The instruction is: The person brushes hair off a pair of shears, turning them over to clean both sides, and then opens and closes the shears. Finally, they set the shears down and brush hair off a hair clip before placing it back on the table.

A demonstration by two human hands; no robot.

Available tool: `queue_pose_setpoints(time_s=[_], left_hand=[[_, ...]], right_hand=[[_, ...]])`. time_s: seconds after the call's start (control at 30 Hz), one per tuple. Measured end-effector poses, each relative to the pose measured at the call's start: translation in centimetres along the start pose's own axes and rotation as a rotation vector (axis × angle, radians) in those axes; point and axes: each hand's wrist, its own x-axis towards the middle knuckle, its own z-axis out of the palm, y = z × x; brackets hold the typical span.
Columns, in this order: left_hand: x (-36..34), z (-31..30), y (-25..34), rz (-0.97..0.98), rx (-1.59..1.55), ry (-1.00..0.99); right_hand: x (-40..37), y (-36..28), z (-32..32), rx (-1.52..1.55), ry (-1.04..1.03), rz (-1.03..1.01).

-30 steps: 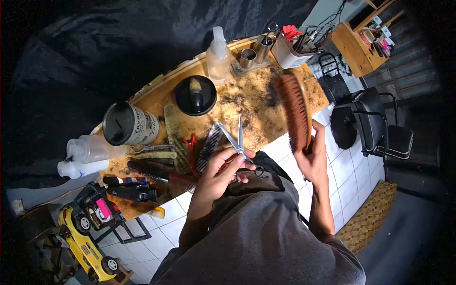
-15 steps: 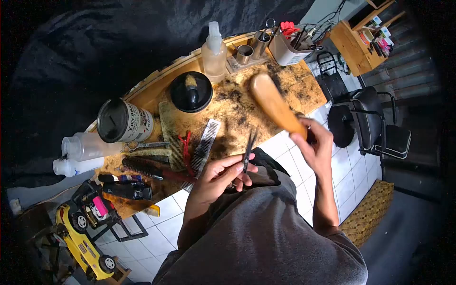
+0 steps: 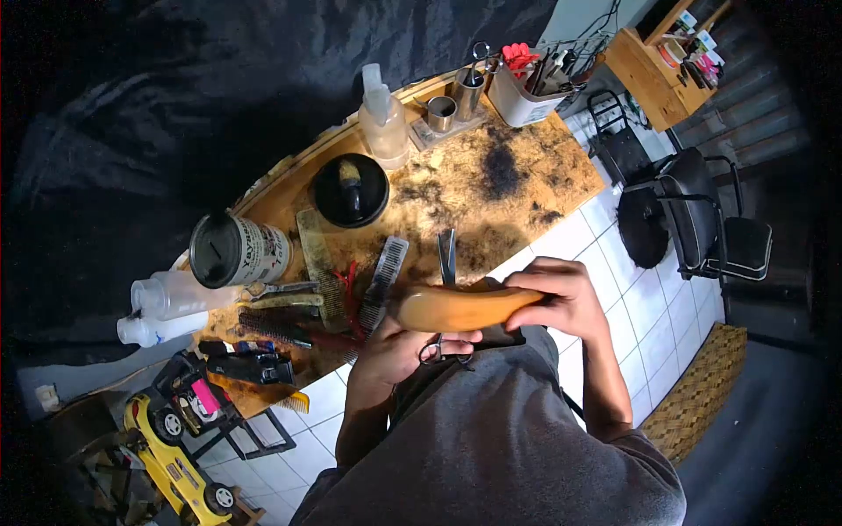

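My right hand (image 3: 561,298) grips the narrow end of a wooden brush (image 3: 456,310), its smooth, light brown back facing up and its underside hidden. The brush lies crosswise over my left hand (image 3: 390,359), covering most of those fingers. A pair of scissors (image 3: 447,254) is held in my left hand; the blades stick out beyond the brush toward the table, and the finger rings show below it. Just past my left hand lie a grey comb (image 3: 386,273) and a red clip-like item (image 3: 345,289) on the wooden table (image 3: 465,167).
Dark hair clippings (image 3: 502,169) litter the tabletop. Along its back stand a spray bottle (image 3: 384,127), metal cups (image 3: 441,112) and a tool bin (image 3: 524,98). A black bowl (image 3: 368,210) holds a shaving brush. Leftward are a tin (image 3: 237,250), clippers (image 3: 250,368) and a yellow toy car (image 3: 180,465).
My right hand has brought the wooden brush down and left, from over the table to across my left hand. The scissors have shifted slightly left, and the view has moved a little.
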Motion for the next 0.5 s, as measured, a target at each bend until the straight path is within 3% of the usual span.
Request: queue_pose_setpoints(time_s=[0.07, 0.13, 0.2, 0.23, 0.27, 0.33, 0.4, 0.5], left_hand=[[-0.2, 3.2, 2.4, 0.025, 0.047, 0.092], [-0.1, 3.1, 2.6, 0.005, 0.039, 0.094], [0.0, 2.6, 2.2, 0.054, 0.171, 0.075], [0.0, 2.5, 2.0, 0.101, 0.29, 0.053], [0.3, 2.9, 2.0, 0.091, 0.299, 0.053], [1.6, 3.9, 1.7, 0.188, 0.201, 0.253], [2.8, 4.0, 1.4, 0.246, 0.106, 0.224], [4.0, 4.1, 1.2, 0.366, 0.041, 0.268]], right_hand=[[0.1, 0.5, 0.2, -0.174, 0.076, 0.155], [0.7, 1.4, 0.4, -0.269, 0.359, 0.235], [0.9, 1.7, 0.5, -0.085, 0.531, 0.398], [0.7, 1.0, 0.2, 0.127, 0.477, 0.493], [0.2, 1.4, 0.5, 0.129, 0.426, 0.406], [-0.3, 0.3, 2.2, 0.447, 0.349, 0.224], [-0.2, -1.3, 3.6, 0.745, 0.242, 0.319], [-0.6, 0.8, 5.3, 0.357, 0.245, 0.382]])
